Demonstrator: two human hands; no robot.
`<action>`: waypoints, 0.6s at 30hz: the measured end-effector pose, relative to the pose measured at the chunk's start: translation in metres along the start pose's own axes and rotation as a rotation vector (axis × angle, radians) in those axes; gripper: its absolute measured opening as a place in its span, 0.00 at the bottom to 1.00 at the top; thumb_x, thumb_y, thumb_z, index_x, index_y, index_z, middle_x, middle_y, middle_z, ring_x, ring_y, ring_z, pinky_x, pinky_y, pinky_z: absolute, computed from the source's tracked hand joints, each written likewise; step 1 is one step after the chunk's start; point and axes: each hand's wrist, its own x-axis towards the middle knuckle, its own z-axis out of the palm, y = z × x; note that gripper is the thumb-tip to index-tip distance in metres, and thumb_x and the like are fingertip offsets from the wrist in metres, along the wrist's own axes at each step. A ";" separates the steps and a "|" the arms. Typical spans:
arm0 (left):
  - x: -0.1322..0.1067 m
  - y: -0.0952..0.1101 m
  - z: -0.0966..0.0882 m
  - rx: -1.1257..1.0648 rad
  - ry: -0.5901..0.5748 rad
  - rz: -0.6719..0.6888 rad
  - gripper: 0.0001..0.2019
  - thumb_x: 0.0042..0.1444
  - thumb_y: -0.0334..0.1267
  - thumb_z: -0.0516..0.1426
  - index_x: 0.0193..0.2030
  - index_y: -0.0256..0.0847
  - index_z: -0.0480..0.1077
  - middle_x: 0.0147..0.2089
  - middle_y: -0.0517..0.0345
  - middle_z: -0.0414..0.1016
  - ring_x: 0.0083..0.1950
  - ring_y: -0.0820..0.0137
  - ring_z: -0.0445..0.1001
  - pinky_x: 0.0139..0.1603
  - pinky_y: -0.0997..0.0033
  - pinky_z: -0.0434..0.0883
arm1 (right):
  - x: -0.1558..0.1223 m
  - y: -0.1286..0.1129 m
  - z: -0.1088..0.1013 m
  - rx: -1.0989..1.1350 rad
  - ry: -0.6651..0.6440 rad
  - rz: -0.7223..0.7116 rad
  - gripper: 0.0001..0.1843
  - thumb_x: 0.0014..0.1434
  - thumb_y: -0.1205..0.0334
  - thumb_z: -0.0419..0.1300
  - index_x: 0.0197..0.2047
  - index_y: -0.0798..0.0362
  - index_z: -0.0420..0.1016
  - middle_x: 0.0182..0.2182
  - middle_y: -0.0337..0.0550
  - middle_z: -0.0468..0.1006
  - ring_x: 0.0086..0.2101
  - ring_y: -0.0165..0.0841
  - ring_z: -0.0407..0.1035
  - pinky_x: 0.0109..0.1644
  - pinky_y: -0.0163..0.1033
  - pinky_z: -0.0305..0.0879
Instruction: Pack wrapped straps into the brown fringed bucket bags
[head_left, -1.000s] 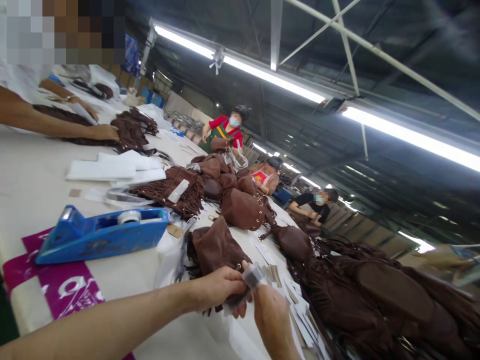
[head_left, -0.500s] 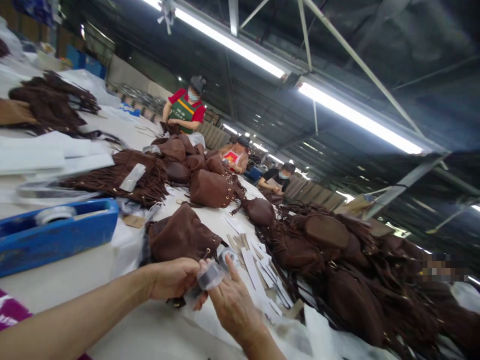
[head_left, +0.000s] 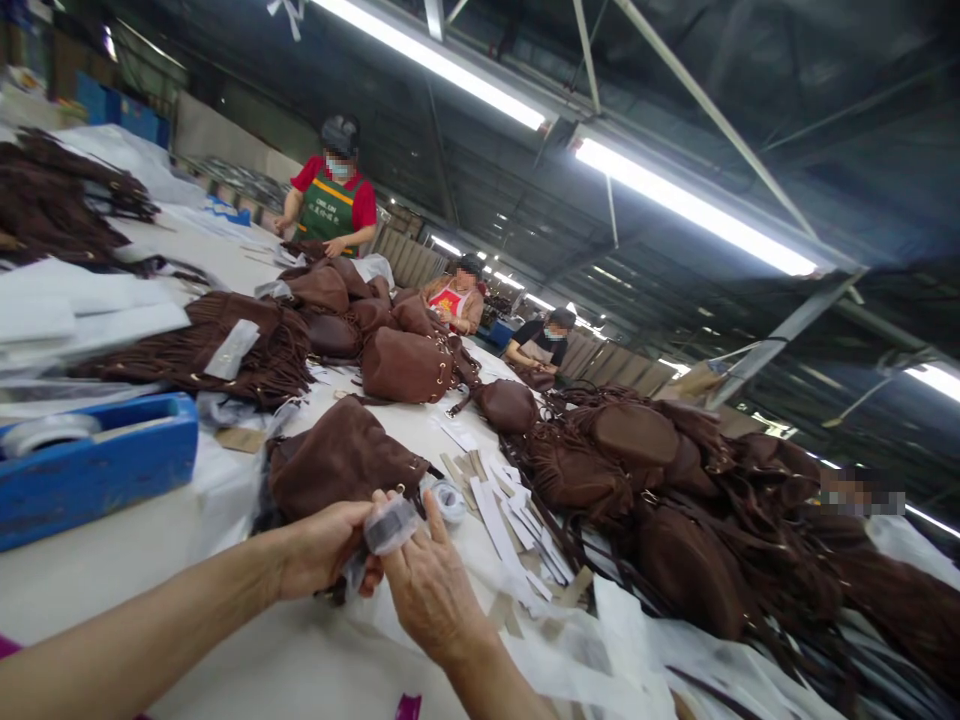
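Note:
My left hand (head_left: 319,548) and my right hand (head_left: 427,585) meet low in the middle of the head view. Both pinch a small clear plastic-wrapped piece (head_left: 388,526) between their fingertips. Just behind them a brown suede fringed bag (head_left: 337,460) lies on the white table (head_left: 150,540). A small roll of clear tape (head_left: 450,498) sits right of the bag, close to my right fingers.
A blue tape dispenser (head_left: 90,465) stands at the left. Paper tags (head_left: 510,520) are scattered right of my hands. Several brown fringed bags (head_left: 645,480) pile along the table. Three other people (head_left: 330,200) work at the far side.
The view has swung right and slightly up. My hands stay joined on the plastic-wrapped piece and have shifted left in the picture. The dispenser has slid toward the left edge.

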 end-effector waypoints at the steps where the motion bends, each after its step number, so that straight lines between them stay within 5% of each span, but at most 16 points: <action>1: -0.001 0.003 0.000 0.014 0.029 0.035 0.18 0.47 0.52 0.58 0.26 0.37 0.64 0.19 0.61 0.63 0.20 0.72 0.64 0.25 0.73 0.65 | -0.003 0.001 -0.003 -0.002 0.005 -0.026 0.28 0.66 0.72 0.45 0.68 0.64 0.50 0.66 0.55 0.57 0.65 0.41 0.49 0.69 0.59 0.42; 4: -0.009 0.026 -0.009 0.061 0.135 0.233 0.12 0.47 0.45 0.57 0.25 0.39 0.62 0.19 0.62 0.61 0.21 0.73 0.62 0.25 0.74 0.64 | -0.022 0.020 -0.008 0.041 -0.006 -0.058 0.23 0.65 0.71 0.47 0.62 0.54 0.65 0.63 0.48 0.65 0.64 0.40 0.53 0.68 0.56 0.47; 8: -0.024 0.069 -0.029 0.347 0.406 0.618 0.09 0.47 0.42 0.53 0.23 0.40 0.59 0.18 0.64 0.58 0.20 0.74 0.57 0.22 0.77 0.57 | -0.056 0.080 0.001 0.067 -0.117 0.548 0.19 0.65 0.70 0.47 0.50 0.51 0.76 0.44 0.48 0.81 0.44 0.36 0.76 0.51 0.41 0.69; 10: -0.029 0.076 -0.031 0.533 0.531 0.726 0.09 0.50 0.43 0.51 0.26 0.40 0.63 0.21 0.61 0.63 0.24 0.72 0.61 0.25 0.75 0.59 | -0.062 0.111 0.013 0.054 -0.181 0.683 0.18 0.65 0.69 0.47 0.46 0.53 0.78 0.38 0.47 0.83 0.38 0.36 0.78 0.44 0.37 0.71; 14: -0.024 0.051 -0.017 0.942 0.496 0.733 0.11 0.58 0.41 0.45 0.33 0.40 0.64 0.33 0.56 0.71 0.37 0.66 0.68 0.40 0.70 0.63 | -0.038 0.149 0.052 0.042 -0.324 0.766 0.13 0.65 0.67 0.52 0.45 0.51 0.78 0.37 0.43 0.83 0.41 0.36 0.76 0.46 0.39 0.70; 18: -0.010 0.018 -0.005 1.325 0.379 0.532 0.10 0.59 0.36 0.41 0.32 0.41 0.60 0.33 0.54 0.69 0.36 0.63 0.69 0.40 0.67 0.61 | 0.003 0.162 0.095 0.008 -0.478 0.829 0.11 0.65 0.58 0.57 0.46 0.56 0.74 0.41 0.44 0.78 0.40 0.34 0.74 0.46 0.46 0.71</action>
